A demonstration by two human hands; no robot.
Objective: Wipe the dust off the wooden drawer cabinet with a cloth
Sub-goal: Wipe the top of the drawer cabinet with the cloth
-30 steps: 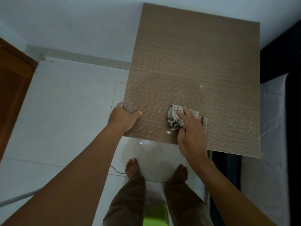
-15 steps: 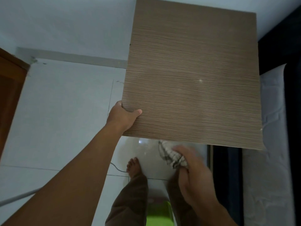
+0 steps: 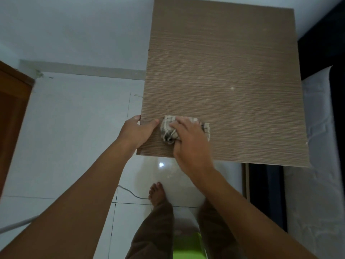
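Observation:
The wooden drawer cabinet (image 3: 233, 71) fills the upper right of the head view; I see its brown grained top from above. A crumpled checked cloth (image 3: 169, 130) lies on the top near the front left corner. My right hand (image 3: 188, 139) presses down on the cloth, fingers curled over it. My left hand (image 3: 137, 130) grips the cabinet's left front edge, thumb on top and fingers wrapped under the side. A small pale speck (image 3: 232, 88) sits on the top further back.
White tiled floor (image 3: 74, 137) spreads to the left, with a thin cable (image 3: 130, 193) near my bare foot. A brown wooden door (image 3: 11, 118) stands at far left. A white mattress (image 3: 321, 146) and dark frame lie right of the cabinet. A green object (image 3: 186, 247) sits between my legs.
My right hand, which had dropped off the front edge with the cloth half a second ago, is back on the top, further left beside my left hand. My left hand kept its grip.

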